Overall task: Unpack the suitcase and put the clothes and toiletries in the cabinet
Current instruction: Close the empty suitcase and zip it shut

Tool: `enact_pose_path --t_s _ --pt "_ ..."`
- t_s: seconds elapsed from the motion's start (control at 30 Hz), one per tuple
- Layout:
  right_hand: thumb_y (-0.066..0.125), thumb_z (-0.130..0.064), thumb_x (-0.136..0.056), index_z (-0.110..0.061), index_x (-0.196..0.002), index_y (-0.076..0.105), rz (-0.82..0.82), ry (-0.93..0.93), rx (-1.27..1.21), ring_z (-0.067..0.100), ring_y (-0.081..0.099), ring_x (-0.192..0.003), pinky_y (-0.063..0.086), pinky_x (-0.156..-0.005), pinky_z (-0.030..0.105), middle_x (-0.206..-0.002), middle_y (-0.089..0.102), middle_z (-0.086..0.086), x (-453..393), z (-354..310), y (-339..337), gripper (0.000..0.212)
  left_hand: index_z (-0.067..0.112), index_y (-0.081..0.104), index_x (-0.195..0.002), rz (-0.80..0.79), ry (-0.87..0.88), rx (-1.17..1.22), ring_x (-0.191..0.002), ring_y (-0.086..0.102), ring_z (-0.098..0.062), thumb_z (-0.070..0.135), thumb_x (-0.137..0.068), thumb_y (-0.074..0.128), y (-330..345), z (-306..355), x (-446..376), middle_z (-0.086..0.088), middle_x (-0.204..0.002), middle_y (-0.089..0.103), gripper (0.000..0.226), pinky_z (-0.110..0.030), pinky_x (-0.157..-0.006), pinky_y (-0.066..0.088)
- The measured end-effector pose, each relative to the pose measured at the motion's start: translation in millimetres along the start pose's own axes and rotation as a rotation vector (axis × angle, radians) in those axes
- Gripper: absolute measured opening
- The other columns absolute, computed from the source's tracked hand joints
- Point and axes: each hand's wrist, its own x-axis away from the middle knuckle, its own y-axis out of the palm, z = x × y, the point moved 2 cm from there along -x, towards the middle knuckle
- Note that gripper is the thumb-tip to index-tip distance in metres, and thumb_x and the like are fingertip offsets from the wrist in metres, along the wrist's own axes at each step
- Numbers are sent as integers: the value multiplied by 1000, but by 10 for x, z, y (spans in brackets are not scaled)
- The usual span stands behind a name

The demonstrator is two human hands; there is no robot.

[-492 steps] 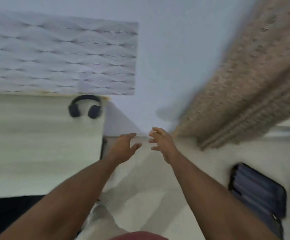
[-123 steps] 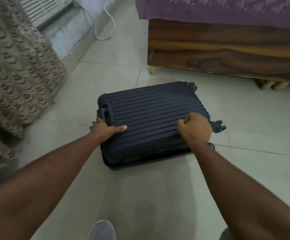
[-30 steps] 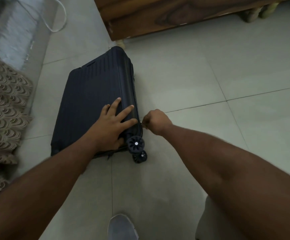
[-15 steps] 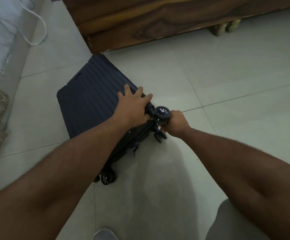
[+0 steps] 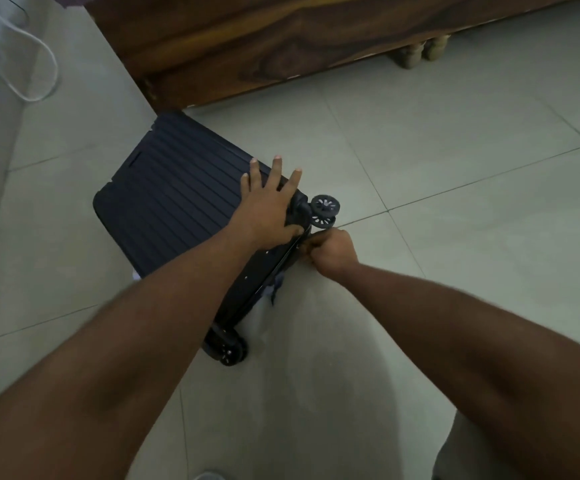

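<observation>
Suitcase [image 5: 174,209], dark navy with a ribbed shell, lies flat on the tiled floor [image 5: 454,237], its far corner close to the wooden bed frame [image 5: 281,46]. From the head camera we see our left hand [image 5: 267,209] spread flat on the shell near the wheeled end, fingers straight and splayed, pressing down and holding nothing. Our right hand [image 5: 333,252] is curled into a tight fist just beside the suitcase's edge, at the seam below the upper wheel [image 5: 323,210]; its fingertips seem to pinch something small there, which we take for the zip pull, though it is too small to tell for sure. A second wheel [image 5: 227,351] shows at the near corner. A bit of pale cloth [image 5: 276,285] pokes out along the seam. A white cable [image 5: 39,64] loops on the floor at the upper left.
</observation>
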Motion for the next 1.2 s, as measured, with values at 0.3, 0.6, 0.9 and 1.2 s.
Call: enact_pose_path --t_s 0.3,0.6,0.9,1.2 --pt "68 -14 -89 -20 -85 81 143 75 59 24 67 -77 47 -68 28 -76 70 1 -362 32 -166 15 37 -23 -159 70 -110 -8 -157 -15 -40 58 -98 51 321 -204 870 -5 -170 -24 98 -71 -121 6" --pt "68 -9 -82 -16 -82 79 77 -79 203 27 63 -84 36 -68 25 -86 73 6 -277 -32 -18 14 37 -19 -160 47 -215 111 -155 -19 -43 39 -106 48 219 -47 464 -4 -170 -25 86 -74 -119 3" --pt "64 -20 -91 -16 -94 79 -21 112 137 28 69 -95 56 -79 34 -99 75 5 -377 107 -100 16 35 -15 -161 32 -90 -161 -154 -22 -43 50 -82 78 314 113 600 -12 -164 -37 123 -76 -117 11" --pt "64 -4 -93 -5 -110 71 -315 380 -494 28 73 -82 61 -66 37 -98 75 16 -157 26 292 18 29 -22 -160 36 -224 -395 -149 7 -59 56 -66 87 338 327 571 -29 -163 -26 146 -75 -108 33"
